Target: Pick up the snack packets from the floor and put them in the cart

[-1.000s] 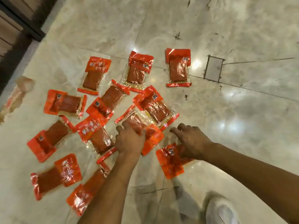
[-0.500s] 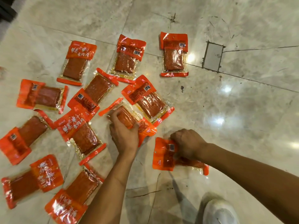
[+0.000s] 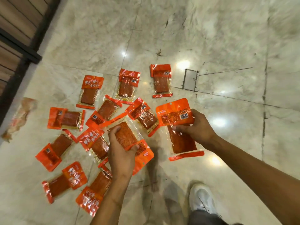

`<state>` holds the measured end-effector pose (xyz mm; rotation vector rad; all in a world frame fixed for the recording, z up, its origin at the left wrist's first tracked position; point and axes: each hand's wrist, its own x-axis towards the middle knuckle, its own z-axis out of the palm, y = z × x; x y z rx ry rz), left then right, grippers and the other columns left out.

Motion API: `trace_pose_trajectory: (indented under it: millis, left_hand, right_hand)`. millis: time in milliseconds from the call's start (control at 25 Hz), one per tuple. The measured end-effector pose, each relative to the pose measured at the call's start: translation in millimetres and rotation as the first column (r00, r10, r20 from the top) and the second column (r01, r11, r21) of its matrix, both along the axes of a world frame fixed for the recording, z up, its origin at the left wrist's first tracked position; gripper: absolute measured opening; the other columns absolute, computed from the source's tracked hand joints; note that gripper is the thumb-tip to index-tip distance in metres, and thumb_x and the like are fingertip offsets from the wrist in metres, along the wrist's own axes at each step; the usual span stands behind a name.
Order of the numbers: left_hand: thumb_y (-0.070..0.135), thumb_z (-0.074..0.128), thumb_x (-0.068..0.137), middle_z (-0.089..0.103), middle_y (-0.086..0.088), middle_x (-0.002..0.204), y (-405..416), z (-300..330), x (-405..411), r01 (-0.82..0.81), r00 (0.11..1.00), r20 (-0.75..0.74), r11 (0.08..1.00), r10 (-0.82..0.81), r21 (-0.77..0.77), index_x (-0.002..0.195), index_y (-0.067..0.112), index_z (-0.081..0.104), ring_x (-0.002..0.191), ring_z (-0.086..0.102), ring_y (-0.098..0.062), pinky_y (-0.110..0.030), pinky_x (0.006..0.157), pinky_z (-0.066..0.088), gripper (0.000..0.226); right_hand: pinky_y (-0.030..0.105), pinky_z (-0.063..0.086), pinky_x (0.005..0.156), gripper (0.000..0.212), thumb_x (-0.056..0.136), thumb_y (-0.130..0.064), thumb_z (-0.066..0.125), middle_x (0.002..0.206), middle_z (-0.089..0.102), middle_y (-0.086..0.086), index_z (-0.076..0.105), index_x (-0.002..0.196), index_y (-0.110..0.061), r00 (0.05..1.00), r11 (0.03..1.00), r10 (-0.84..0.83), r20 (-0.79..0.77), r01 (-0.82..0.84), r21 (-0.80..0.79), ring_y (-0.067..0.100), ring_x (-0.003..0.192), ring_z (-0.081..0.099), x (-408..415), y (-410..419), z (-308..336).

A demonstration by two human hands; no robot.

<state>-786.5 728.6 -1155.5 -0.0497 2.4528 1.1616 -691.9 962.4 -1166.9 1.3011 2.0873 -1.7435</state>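
1. The left hand [image 3: 121, 153] is closed around one snack packet [image 3: 129, 138]; the thumb lies on one side and the fingers on the other side of the dark red slab inside it. Half a second ago this packet was still pressed on the floor; now it is lifted and tilted above the others.

2. The right hand [image 3: 197, 125] grasps a second packet [image 3: 177, 127] near its orange header, and the clear lower part hangs down toward the floor. One second ago this hand was only reaching over it, and half a second ago it was closing on it at floor level. So both hands have just passed from reaching to holding.

3. Around the hands, about ten more packets [image 3: 90, 90] lie flat on the marble floor [image 3: 227, 38], mostly to the left and ahead. Some overlap one another; the far one [image 3: 161, 80] lies apart beside a small square floor plate [image 3: 190, 80].

4. A white shoe [image 3: 203, 198] shows at the bottom, right of the left forearm. A slatted wall or door [image 3: 14, 38] fills the upper left corner.

5. The cart is not in view, so I cannot tell where it stands. I judge that the task is at its beginning: two packets are in the hands and none can be seen delivered. The next step probably needs a turn toward the cart, or gathering more packets before going.
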Motion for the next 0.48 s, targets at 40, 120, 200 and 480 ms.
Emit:
trace_pose_trajectory:
  millis: [40, 120, 200, 480]
  left_hand:
    - [0.003, 0.089, 0.071, 0.047, 0.015, 0.135, 7, 40, 4, 0.011, 1.000, 0.002, 0.999, -0.011, 0.034, 0.143, 0.030, 0.041, 0.123, 0.045, -0.005, -0.014, 0.097, 0.039, 0.091]
    - [0.006, 0.091, 0.070, 0.047, 0.016, 0.139, 29, 135, 8, 0.048, 0.999, 0.000, 0.994, -0.049, 0.098, 0.149, 0.031, 0.036, 0.125, 0.044, -0.001, -0.006, 0.096, 0.036, 0.099]
    - [0.011, 0.091, 0.070, 0.047, 0.016, 0.143, 52, 244, 16, 0.102, 0.994, 0.016, 0.983, -0.105, 0.151, 0.151, 0.036, 0.033, 0.128, 0.046, -0.004, -0.018, 0.101, 0.039, 0.103]
    - [0.049, 0.091, 0.052, 0.029, 0.000, 0.165, 106, 577, 29, 0.316, 0.937, 0.067, 0.914, -0.342, 0.253, 0.153, 0.055, -0.014, 0.147, 0.038, -0.019, -0.048, 0.122, 0.028, 0.146]
  right_hand:
    - [0.029, 0.055, 0.081, 0.061, 0.069, -0.020, 0.091, 0.108, 0.073, -0.007, 0.060, 0.122, -0.021, 0.999, 0.999, -0.029, -0.025, 0.028, -0.043, 0.012, 0.095, 0.070, 3, 4, 37]
    - [0.017, 0.055, 0.069, 0.054, 0.068, -0.012, 0.091, 0.100, 0.076, -0.005, 0.065, 0.115, -0.018, 0.994, 0.992, -0.077, -0.074, 0.070, -0.102, 0.009, 0.086, 0.073, 12, 16, 130]
    - [0.014, 0.055, 0.065, 0.044, 0.070, -0.007, 0.089, 0.095, 0.078, 0.000, 0.070, 0.109, -0.015, 0.986, 0.986, -0.123, -0.115, 0.108, -0.130, 0.008, 0.084, 0.075, 26, 29, 235]
    - [0.021, 0.056, 0.075, 0.038, 0.074, -0.021, 0.088, 0.098, 0.079, -0.004, 0.074, 0.109, -0.020, 0.915, 0.942, -0.335, -0.224, 0.328, -0.071, 0.011, 0.090, 0.076, 98, 67, 596]
